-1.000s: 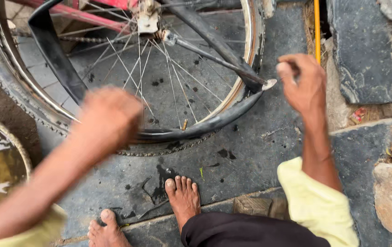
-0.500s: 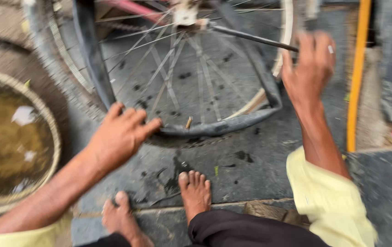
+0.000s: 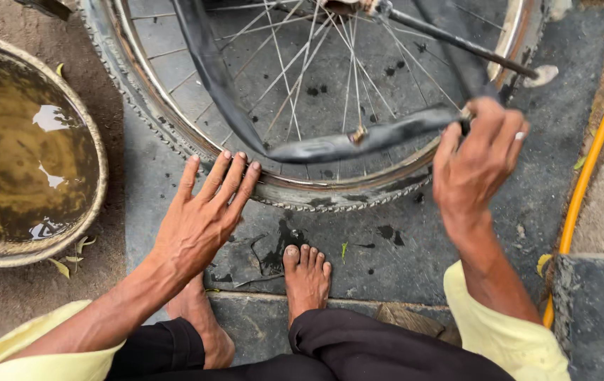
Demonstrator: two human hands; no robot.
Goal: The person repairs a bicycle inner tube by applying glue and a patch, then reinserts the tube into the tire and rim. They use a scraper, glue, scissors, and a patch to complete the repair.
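A bicycle wheel [image 3: 175, 134] with a worn tyre and metal spokes lies on the dark stone paving. A black inner tube [image 3: 344, 141] hangs loose out of the rim. My right hand [image 3: 475, 162] grips the tube at the wheel's right side, near a thin metal rod. My left hand [image 3: 203, 215] is spread flat, fingers apart, with the fingertips touching the tyre's near edge and holding nothing. My bare feet rest on the paving just below the wheel.
A round basin [image 3: 97, 166] of muddy water stands at the left on bare earth. A yellow hose [image 3: 588, 183] runs down the right side beside raised stone blocks [image 3: 598, 310].
My left hand has moved forward and opened onto the tyre. My right hand has closed on the inner tube and pulled it out from the rim. The view has shifted left.
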